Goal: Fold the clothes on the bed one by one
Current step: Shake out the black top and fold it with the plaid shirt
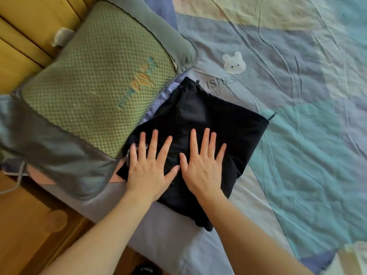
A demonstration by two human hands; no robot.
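- Near the bed's (297,135) left edge, beside the pillow (95,92), lies a dark garment (218,120), folded into a compact, roughly square bundle.
- Both hands are down on it, side by side, palms flat on the fabric.
- Left hand (148,165): fingers (154,139) straight and fanned apart, pressing the near-left part of the bundle; nothing is gripped.
- Right hand (200,167): fingers (206,139) likewise straight and spread, flat on the middle of the bundle; no pinch, no curl.
- The two thumbs nearly meet between the hands, over the dark cloth.
- Both forearms come in bare from the bottom of the view, angled up toward the garment.
- A zip pull (272,116) pokes out at the bundle's far-right corner, resting on the bedsheet.
- The garment's near corner hangs toward the edge of the mattress; its far corner covers part of the lettering printed on the sheet.
- That sheet is patterned in blue, teal and pale yellow patches, creased in long wrinkles, with a small white bunny face (234,63) printed just beyond the garment.
- The pillow is green and quilted with grey borders and embroidered lettering; its corner touches the garment's left side, close to the left hand.
- Beyond the pillow stands yellow wooden furniture (23,36); wooden floor (29,225) shows at lower left.
- A dark object with pale lettering sits at the bottom edge, too cut off to identify.
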